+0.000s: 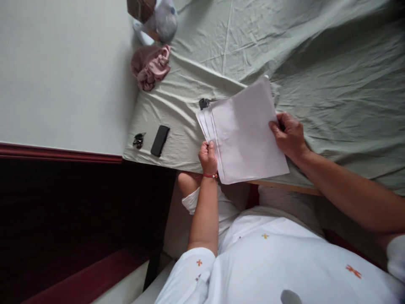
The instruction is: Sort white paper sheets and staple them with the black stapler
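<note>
Several white paper sheets (248,131) are held up in front of me, fanned a little at their left edge. My left hand (208,158) pinches that left edge between thumb and fingers. At the opposite edge, my right hand (288,136) grips the sheets with its thumb on top and the fingers mostly behind. A small black object (204,103) pokes out past the papers' upper left corner; the sheets hide part of it, so its kind is unclear.
A pale green cloth (190,80) with wrinkles covers the surface. On its left lie a black phone (160,140) and a small dark bunch (139,140), perhaps keys. Farther back are a crumpled pink cloth (151,67) and a plastic bag (165,21). A white wall (63,71) borders the left.
</note>
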`<state>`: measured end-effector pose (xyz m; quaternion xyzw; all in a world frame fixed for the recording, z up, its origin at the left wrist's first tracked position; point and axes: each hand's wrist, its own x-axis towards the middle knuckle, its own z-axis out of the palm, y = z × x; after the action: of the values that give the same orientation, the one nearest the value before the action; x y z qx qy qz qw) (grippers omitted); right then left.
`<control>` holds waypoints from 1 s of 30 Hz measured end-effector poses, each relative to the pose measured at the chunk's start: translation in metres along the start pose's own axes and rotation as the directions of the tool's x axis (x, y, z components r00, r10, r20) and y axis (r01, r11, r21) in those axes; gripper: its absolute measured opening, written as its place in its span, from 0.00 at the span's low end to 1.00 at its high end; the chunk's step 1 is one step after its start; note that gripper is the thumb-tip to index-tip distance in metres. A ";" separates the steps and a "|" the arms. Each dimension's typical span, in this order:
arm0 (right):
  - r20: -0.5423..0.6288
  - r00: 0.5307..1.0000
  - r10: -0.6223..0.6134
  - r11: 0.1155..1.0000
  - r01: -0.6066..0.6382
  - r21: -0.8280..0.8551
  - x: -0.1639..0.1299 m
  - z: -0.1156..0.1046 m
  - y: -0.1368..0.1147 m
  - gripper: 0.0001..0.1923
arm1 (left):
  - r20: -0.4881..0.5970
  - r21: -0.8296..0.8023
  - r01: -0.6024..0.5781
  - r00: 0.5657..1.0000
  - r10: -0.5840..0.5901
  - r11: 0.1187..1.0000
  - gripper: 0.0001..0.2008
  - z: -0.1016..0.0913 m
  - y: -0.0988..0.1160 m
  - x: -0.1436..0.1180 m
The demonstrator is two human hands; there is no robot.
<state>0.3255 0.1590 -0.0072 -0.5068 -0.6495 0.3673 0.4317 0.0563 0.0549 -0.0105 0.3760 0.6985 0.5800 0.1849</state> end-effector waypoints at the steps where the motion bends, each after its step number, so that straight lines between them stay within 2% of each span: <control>1: 0.001 1.000 -0.002 1.000 0.002 -0.001 0.000 0.000 0.000 0.11 | -0.005 0.009 -0.008 1.000 0.008 1.000 0.24 0.000 0.000 0.000; 7: 0.028 0.999 -0.028 1.000 0.028 0.011 0.002 0.000 0.001 0.11 | 0.022 0.011 -0.039 0.999 0.038 0.999 0.26 -0.001 -0.002 0.001; 16: 0.043 0.999 -0.028 0.999 0.028 0.017 0.000 0.001 0.000 0.07 | 0.065 -0.042 0.052 0.997 -0.049 0.998 0.24 0.003 0.005 -0.003; 30: -0.131 0.991 -0.002 0.999 0.008 0.044 0.001 0.004 0.005 0.07 | 0.035 -0.033 0.045 0.998 -0.043 0.998 0.19 0.004 0.008 -0.004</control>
<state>0.3235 0.1611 -0.0133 -0.5184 -0.6127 0.3467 0.4855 0.0644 0.0553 -0.0047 0.3671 0.6936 0.5810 0.2157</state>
